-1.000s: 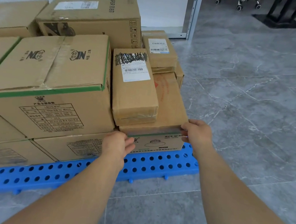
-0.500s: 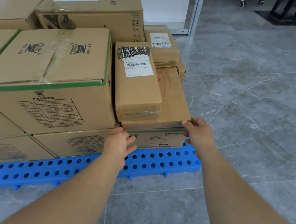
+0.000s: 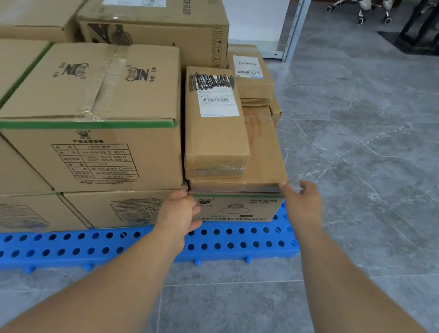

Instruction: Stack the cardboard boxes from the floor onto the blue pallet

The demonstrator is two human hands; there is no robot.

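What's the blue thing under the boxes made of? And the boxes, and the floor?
The pallet looks like moulded plastic: one even bright blue, smooth, with rows of round holes. The boxes look like brown cardboard, matte, with printed labels and shiny clear tape along the flaps. The floor seems to be grey stone or marble-look tile: pale veins, thin grout lines, a slight sheen.

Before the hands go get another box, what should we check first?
1. Right hand off the stack: ok, fingers spread, only fingertips near the flat box corner.
2. Left hand free: not ok, it touches the lamp-picture box.
3. Long labelled box lying flat on top: ok.
4. Stack sits on the blue pallet: ok, nothing hangs over its front edge.
5. More boxes waiting on the floor: cannot tell, none in view.
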